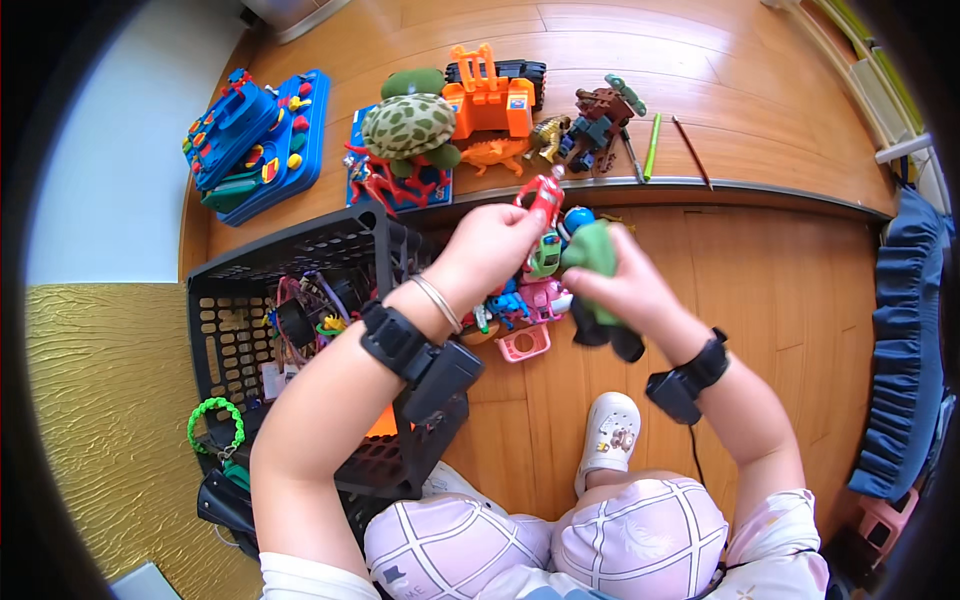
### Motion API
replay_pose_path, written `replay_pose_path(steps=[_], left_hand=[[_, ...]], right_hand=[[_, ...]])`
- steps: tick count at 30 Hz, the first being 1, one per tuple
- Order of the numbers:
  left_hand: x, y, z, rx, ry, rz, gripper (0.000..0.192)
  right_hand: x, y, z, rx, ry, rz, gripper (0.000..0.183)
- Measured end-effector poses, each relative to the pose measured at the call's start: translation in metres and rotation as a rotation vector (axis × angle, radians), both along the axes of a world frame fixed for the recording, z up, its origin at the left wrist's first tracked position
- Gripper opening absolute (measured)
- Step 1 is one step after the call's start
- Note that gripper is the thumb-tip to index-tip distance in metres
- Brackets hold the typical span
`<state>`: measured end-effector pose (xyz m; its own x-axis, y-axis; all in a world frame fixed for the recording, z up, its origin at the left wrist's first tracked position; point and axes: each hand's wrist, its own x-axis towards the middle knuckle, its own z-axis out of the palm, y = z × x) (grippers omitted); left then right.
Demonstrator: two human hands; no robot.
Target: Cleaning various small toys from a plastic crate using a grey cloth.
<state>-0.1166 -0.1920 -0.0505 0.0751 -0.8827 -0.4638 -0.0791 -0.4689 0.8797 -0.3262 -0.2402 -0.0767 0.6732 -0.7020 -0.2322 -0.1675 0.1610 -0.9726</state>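
Note:
My left hand grips a red and silver toy figure by its lower part, above the floor by the raised wooden ledge. To its right, my right hand holds a green cloth, which looks blurred. Dark, rounded ends of something hang just below that hand; what they belong to I cannot tell. Under and between my hands lie a green toy car, a blue round toy, a pink toy, a blue toy figure and a pink frame-shaped toy.
A black plastic crate holding mixed toys stands at my left. Along the ledge sit a blue game set, a plush turtle, an orange toy vehicle, toy figures, a green pen and a dark red pencil. Blue ruffled fabric hangs at right.

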Motion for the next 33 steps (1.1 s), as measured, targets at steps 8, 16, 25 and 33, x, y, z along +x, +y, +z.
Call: replay_pose_path(steps=[8, 16, 25, 33], left_hand=[[-0.026, 0.011, -0.054, 0.256, -0.312, -0.09, 0.034], [-0.015, 0.016, -0.068, 0.364, -0.398, -0.006, 0.038], [0.0, 0.005, -0.058, 0.276, -0.635, -0.42, 0.048], [0.004, 0.024, 0.012, -0.018, -0.217, -0.303, 0.045]], right_hand=[[0.018, 0.036, -0.059, 0.208, 0.013, 0.023, 0.045], [0.051, 0.02, -0.07, -0.185, 0.23, 0.037, 0.035], [0.036, 0.023, -0.072, -0.255, 0.345, 0.046, 0.043], [0.04, 0.024, -0.024, -0.335, 0.195, -0.004, 0.045]])
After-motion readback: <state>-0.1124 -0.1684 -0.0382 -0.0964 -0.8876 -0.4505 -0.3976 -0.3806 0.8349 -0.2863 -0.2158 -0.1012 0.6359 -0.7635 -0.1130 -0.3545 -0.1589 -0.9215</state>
